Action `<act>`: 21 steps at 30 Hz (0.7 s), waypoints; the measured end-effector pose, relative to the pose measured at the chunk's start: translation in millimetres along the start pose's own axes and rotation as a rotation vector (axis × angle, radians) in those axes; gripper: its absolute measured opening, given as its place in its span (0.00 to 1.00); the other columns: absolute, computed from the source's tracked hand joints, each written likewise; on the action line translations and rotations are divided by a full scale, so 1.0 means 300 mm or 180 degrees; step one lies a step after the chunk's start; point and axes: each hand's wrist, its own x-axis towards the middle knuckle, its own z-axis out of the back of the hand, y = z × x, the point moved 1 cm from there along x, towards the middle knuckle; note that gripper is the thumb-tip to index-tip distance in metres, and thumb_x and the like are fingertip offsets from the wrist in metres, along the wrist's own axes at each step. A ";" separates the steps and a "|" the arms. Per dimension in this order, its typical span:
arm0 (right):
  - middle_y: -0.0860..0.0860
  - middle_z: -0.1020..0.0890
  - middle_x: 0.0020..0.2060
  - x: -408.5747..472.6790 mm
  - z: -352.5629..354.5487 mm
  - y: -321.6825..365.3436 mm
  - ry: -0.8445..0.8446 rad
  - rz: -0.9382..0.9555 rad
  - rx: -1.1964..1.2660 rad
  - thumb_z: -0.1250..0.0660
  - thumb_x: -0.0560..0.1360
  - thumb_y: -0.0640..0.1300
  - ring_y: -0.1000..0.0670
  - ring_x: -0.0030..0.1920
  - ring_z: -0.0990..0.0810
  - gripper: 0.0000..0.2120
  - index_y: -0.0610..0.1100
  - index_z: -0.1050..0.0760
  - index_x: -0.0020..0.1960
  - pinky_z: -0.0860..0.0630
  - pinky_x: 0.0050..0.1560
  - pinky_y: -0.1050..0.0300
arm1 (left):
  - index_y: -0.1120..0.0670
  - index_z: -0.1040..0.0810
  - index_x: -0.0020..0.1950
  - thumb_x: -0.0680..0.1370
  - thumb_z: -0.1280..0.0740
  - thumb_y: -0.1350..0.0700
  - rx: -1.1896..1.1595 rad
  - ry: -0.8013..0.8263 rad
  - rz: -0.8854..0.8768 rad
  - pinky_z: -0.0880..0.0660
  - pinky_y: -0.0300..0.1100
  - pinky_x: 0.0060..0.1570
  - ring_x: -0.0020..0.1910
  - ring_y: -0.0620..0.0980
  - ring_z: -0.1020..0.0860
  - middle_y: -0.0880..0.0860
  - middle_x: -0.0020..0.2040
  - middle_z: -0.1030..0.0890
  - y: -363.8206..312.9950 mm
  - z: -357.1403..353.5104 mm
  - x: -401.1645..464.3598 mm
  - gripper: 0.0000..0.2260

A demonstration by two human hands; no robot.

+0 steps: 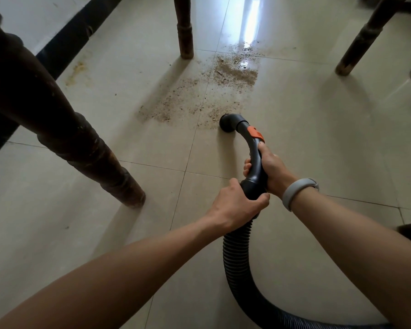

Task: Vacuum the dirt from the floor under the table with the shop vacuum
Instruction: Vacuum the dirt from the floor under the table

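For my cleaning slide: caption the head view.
Both hands, left hand and right hand, grip the vacuum hose handle, nozzle at the edge of scattered dirt between table legs.

1. The floor (294, 143) is pale glossy tile and mirrors the light.
2. The table legs (81, 138) are dark turned wood, worn and scuffed.
3. The vacuum handle (254, 160) is smooth grey plastic; its hose (235, 262) is ribbed black plastic.
4. The dirt (233, 72) looks dry, sandy and gritty.
5. The wristband (297, 191) looks like matt grey rubber.
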 end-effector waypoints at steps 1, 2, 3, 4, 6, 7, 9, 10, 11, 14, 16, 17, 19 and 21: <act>0.46 0.26 0.30 -0.001 0.002 -0.003 0.0009 -0.0016 -0.0003 0.41 0.79 0.56 0.51 0.22 0.27 0.20 0.40 0.34 0.60 0.26 0.25 0.61 | 0.56 0.32 0.58 0.72 0.32 0.40 0.0006 0.0023 0.0007 0.25 0.40 0.38 0.44 0.50 0.22 0.52 0.47 0.22 0.000 0.000 -0.005 0.25; 0.46 0.26 0.31 -0.002 0.005 -0.008 0.0023 -0.0029 -0.0012 0.41 0.79 0.55 0.51 0.23 0.26 0.21 0.40 0.34 0.61 0.25 0.25 0.61 | 0.56 0.32 0.58 0.72 0.32 0.40 0.0008 0.0044 0.0007 0.25 0.41 0.38 0.44 0.49 0.22 0.52 0.46 0.23 0.000 0.000 -0.012 0.24; 0.46 0.26 0.31 -0.003 0.007 -0.014 0.0049 -0.0040 -0.0018 0.40 0.79 0.55 0.51 0.23 0.26 0.21 0.40 0.34 0.61 0.25 0.25 0.61 | 0.56 0.33 0.58 0.72 0.32 0.40 0.0007 0.0064 0.0013 0.24 0.41 0.39 0.43 0.49 0.23 0.51 0.46 0.24 0.001 -0.002 -0.019 0.25; 0.46 0.26 0.31 -0.006 0.009 -0.021 0.0076 -0.0054 -0.0020 0.40 0.79 0.55 0.51 0.23 0.26 0.20 0.40 0.34 0.61 0.25 0.25 0.61 | 0.56 0.33 0.59 0.73 0.32 0.40 -0.0011 0.0083 0.0023 0.23 0.42 0.40 0.43 0.49 0.23 0.51 0.45 0.25 0.004 -0.004 -0.027 0.25; 0.46 0.27 0.31 -0.011 0.009 -0.035 0.0116 -0.0081 -0.0040 0.41 0.79 0.55 0.51 0.23 0.26 0.19 0.40 0.34 0.59 0.26 0.25 0.61 | 0.56 0.34 0.59 0.73 0.32 0.41 -0.0070 0.0132 0.0051 0.21 0.43 0.42 0.43 0.49 0.22 0.51 0.46 0.25 0.013 -0.009 -0.038 0.25; 0.46 0.27 0.31 -0.014 0.007 -0.041 0.0132 -0.0089 -0.0062 0.41 0.79 0.55 0.51 0.23 0.27 0.19 0.40 0.34 0.59 0.26 0.24 0.61 | 0.56 0.34 0.59 0.73 0.32 0.41 -0.0068 0.0143 0.0060 0.22 0.42 0.40 0.43 0.49 0.22 0.51 0.46 0.25 0.017 -0.010 -0.043 0.25; 0.46 0.27 0.31 -0.019 0.002 -0.047 0.0148 -0.0098 -0.0108 0.41 0.79 0.55 0.52 0.22 0.27 0.18 0.40 0.34 0.58 0.26 0.24 0.61 | 0.56 0.34 0.60 0.73 0.33 0.41 -0.0043 0.0146 0.0072 0.25 0.39 0.36 0.42 0.48 0.23 0.50 0.45 0.25 0.021 -0.008 -0.051 0.25; 0.46 0.27 0.31 -0.020 -0.003 -0.047 0.0143 -0.0093 -0.0127 0.41 0.79 0.54 0.52 0.22 0.27 0.18 0.39 0.34 0.58 0.26 0.24 0.61 | 0.56 0.34 0.60 0.73 0.33 0.41 -0.0071 0.0150 0.0072 0.25 0.39 0.37 0.42 0.48 0.23 0.50 0.44 0.26 0.021 -0.006 -0.053 0.25; 0.45 0.27 0.32 -0.021 -0.009 -0.042 0.0128 -0.0074 -0.0149 0.41 0.79 0.54 0.52 0.22 0.27 0.18 0.39 0.34 0.57 0.26 0.24 0.61 | 0.56 0.34 0.60 0.73 0.33 0.41 -0.0109 0.0150 0.0071 0.23 0.40 0.38 0.43 0.48 0.23 0.50 0.45 0.25 0.021 -0.002 -0.051 0.25; 0.45 0.28 0.32 -0.015 -0.042 -0.016 0.0033 0.0071 -0.0318 0.42 0.80 0.53 0.51 0.23 0.27 0.17 0.38 0.34 0.55 0.26 0.24 0.61 | 0.57 0.33 0.59 0.72 0.32 0.40 -0.0196 0.0077 0.0092 0.21 0.45 0.43 0.44 0.51 0.21 0.53 0.47 0.23 0.021 0.015 -0.024 0.25; 0.45 0.28 0.32 -0.006 -0.069 0.000 -0.0011 0.0145 -0.0408 0.42 0.80 0.53 0.50 0.26 0.28 0.18 0.37 0.35 0.56 0.26 0.25 0.61 | 0.58 0.31 0.58 0.71 0.32 0.40 -0.0263 0.0024 0.0097 0.19 0.47 0.43 0.43 0.51 0.20 0.54 0.47 0.20 0.026 0.032 -0.002 0.26; 0.45 0.28 0.32 -0.001 -0.081 0.003 -0.0023 0.0163 -0.0433 0.42 0.80 0.53 0.49 0.26 0.28 0.19 0.37 0.35 0.57 0.26 0.25 0.61 | 0.58 0.30 0.58 0.71 0.32 0.40 -0.0291 0.0001 0.0109 0.19 0.48 0.44 0.43 0.52 0.19 0.55 0.47 0.20 0.027 0.041 0.001 0.26; 0.45 0.28 0.32 0.004 -0.097 -0.002 -0.0029 0.0159 -0.0460 0.42 0.80 0.54 0.49 0.27 0.28 0.19 0.37 0.35 0.57 0.26 0.26 0.60 | 0.57 0.30 0.59 0.72 0.32 0.40 -0.0287 -0.0017 0.0137 0.20 0.47 0.43 0.44 0.52 0.20 0.55 0.48 0.20 0.036 0.056 0.001 0.26; 0.44 0.28 0.33 0.000 -0.103 -0.019 0.0004 0.0111 -0.0453 0.42 0.80 0.53 0.49 0.27 0.28 0.18 0.38 0.34 0.55 0.26 0.26 0.60 | 0.57 0.31 0.59 0.72 0.32 0.41 -0.0259 0.0018 0.0158 0.21 0.44 0.42 0.44 0.50 0.21 0.53 0.47 0.22 0.047 0.062 -0.015 0.25</act>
